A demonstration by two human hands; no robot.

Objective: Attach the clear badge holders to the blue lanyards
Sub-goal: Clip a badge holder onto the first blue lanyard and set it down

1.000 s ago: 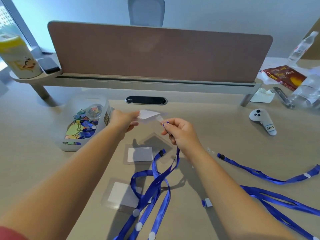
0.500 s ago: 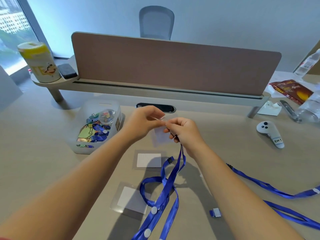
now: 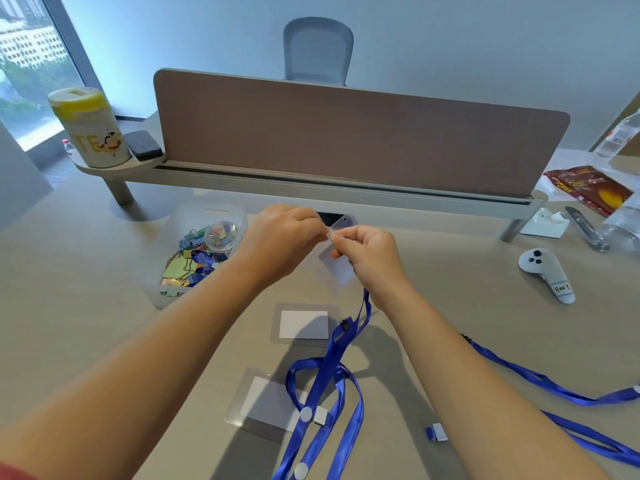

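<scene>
My left hand [image 3: 280, 233] pinches the top edge of a clear badge holder [image 3: 337, 268] raised above the table. My right hand [image 3: 369, 252] meets it there, gripping the clip end of a blue lanyard [image 3: 346, 344] whose strap hangs down and loops on the table. The clip itself is hidden between my fingertips. Two more clear badge holders with white cards lie flat, one at centre [image 3: 304, 324] and one nearer me [image 3: 268, 403]. More blue lanyards [image 3: 540, 382] trail off to the right.
A clear bin [image 3: 194, 258] of coloured binder clips stands on the left. A white controller [image 3: 545, 271] lies on the right, near a water bottle [image 3: 623, 223] and a red packet [image 3: 585, 187]. A brown divider panel [image 3: 346, 133] runs along the back.
My hands came together: the badge holder went from held out flat in my left hand to hanging between both hands at the lanyard clip. The view has shifted slightly.
</scene>
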